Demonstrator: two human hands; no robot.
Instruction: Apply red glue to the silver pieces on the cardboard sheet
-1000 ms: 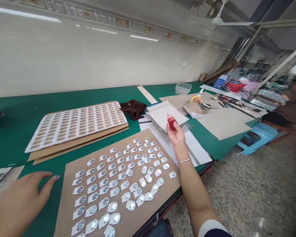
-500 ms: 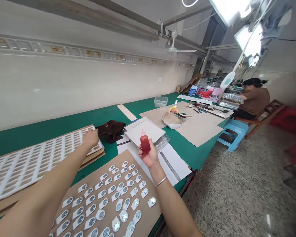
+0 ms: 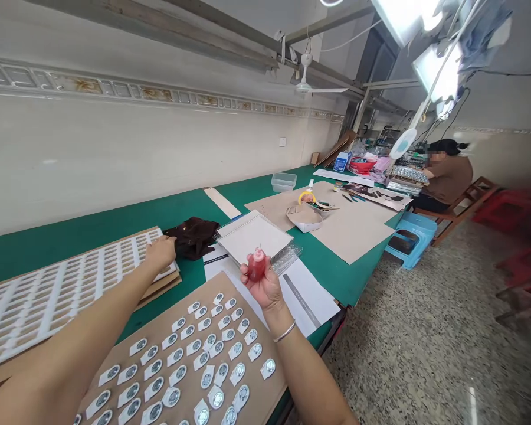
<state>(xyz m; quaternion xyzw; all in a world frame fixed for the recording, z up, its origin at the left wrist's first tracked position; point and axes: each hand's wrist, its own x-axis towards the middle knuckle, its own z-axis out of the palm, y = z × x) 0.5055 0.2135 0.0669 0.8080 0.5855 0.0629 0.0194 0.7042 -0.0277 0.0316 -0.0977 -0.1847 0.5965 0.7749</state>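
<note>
My right hand (image 3: pixel 265 289) is closed around a small squeeze bottle (image 3: pixel 257 267) of red liquid, its pale nozzle pointing up and away from me. On the left, my left hand (image 3: pixel 160 252) reaches across the right end of a white slotted tray (image 3: pixel 92 274). Its bent fingertips meet the near edge of a crumpled dark brown cloth (image 3: pixel 192 237); the grip itself is partly hidden. Below my hands, a brown board (image 3: pixel 230 289) bears several rows of round silvery pieces on white tabs (image 3: pixel 202 359).
Beyond the bottle lies a pale flat panel (image 3: pixel 254 236) on clear wrap and printed paper (image 3: pixel 298 304). Farther off are a paper tray (image 3: pixel 304 218), a clear plastic box (image 3: pixel 284 181) and brown sheets (image 3: pixel 354 239). A person (image 3: pixel 449 177) sits at the far end near a blue stool (image 3: pixel 410 236).
My left hand has shifted slightly right, to the cloth's edge. The red bottle has come lower and its nozzle tips farther away from me. The whole view has swung a little.
</note>
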